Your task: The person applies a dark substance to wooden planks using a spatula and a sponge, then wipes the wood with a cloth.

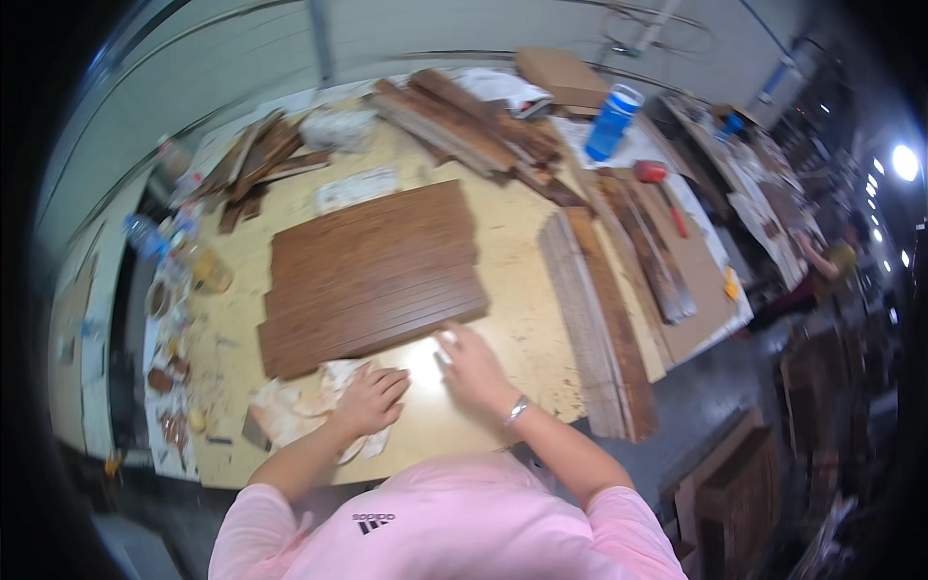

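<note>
A stack of brown wood planks (372, 275) lies on the pale yellow table (527, 338), their ends staggered at both sides. My right hand (476, 369) is by the stack's near right corner, fingers and thumb apart. Something white and blurred shows at its fingertips; what it is I cannot make out. My left hand (371, 398) rests palm down, fingers stretched and slightly bent, over the edge of a stained white cloth (290, 406). That cloth spreads in front of the stack's near left corner, partly covered by the hand.
Long planks (604, 338) lie along the table's right side, near a red-headed mallet (651, 172) and a blue bottle (613, 123). Dark wood strips (449, 121) are piled at the back. Bottles and a yellowish jar (208, 269) line the left edge. A person (826, 266) stands far right.
</note>
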Demonstrator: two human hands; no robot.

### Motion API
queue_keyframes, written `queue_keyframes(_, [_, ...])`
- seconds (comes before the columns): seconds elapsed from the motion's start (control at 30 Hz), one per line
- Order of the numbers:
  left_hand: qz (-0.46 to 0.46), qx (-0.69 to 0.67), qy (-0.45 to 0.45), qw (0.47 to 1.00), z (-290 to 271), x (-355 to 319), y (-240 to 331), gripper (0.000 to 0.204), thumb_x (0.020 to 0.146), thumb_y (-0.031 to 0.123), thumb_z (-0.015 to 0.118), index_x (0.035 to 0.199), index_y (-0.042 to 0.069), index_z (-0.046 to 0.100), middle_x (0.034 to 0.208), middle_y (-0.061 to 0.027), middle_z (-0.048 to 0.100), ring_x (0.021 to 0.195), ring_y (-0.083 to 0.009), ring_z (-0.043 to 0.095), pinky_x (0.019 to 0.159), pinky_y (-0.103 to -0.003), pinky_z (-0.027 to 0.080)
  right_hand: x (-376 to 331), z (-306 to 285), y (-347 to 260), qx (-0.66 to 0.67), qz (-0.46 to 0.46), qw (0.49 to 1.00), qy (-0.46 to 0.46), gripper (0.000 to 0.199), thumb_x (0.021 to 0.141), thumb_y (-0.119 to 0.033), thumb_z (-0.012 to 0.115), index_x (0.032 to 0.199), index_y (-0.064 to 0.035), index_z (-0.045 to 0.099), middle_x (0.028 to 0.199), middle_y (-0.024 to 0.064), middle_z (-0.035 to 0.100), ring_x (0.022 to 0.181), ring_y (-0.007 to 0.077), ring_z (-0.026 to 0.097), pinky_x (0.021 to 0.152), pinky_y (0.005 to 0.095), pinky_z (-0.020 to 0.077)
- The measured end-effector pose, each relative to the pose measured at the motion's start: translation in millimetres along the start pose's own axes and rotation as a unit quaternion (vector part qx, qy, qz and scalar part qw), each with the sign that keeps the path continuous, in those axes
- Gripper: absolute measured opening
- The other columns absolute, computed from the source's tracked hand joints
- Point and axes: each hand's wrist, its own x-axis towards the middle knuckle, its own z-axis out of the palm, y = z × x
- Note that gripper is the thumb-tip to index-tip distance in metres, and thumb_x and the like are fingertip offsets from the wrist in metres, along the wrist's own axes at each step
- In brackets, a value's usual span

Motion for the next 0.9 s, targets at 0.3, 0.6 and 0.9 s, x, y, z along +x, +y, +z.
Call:
queue_keyframes(0.3, [-0.012,0.007,0.046,0.999,18,8,-2,0.039,0.070,0.021,0.066,0.107,0.011,0.068,0.118,-0.0035,0.065,0.107,-0.0242,0.059,0.097,-0.054,0.041,11,61,38,-0.021,-0.032,0.999,0.003,0.045,0.084,0.001,0.051,0.129,0.0074,0.052,0.135,0.0308,0.050,0.131,0.0443,0.044,0.115,0.0505,0.0315])
queue_keyframes(0.6, [0.006,-0.007,0.040,0.999,13,14,9,0.040,0.071,0.017,0.065,0.110,0.007,0.063,0.122,-0.0080,0.062,0.111,-0.0302,0.055,0.097,-0.054,0.038,-6,38,18,-0.184,-0.060,0.980,-0.055,0.061,0.084,-0.007,0.054,0.139,0.0110,0.039,0.145,0.0293,0.041,0.139,0.0408,0.036,0.118,0.0490,0.0248])
queue_keyframes(0.9, [-0.074,-0.074,-0.118,0.988,-11,18,21,0.046,0.091,0.019,0.057,0.133,0.001,0.056,0.141,-0.0196,0.052,0.130,-0.0362,0.045,0.109,-0.053,0.033,26,73,34,-0.223,-0.099,0.964,-0.104,0.021,0.082,-0.018,0.060,0.096,-0.0046,0.066,0.100,0.0085,0.055,0.102,0.0244,0.051,0.089,0.0406,0.0458])
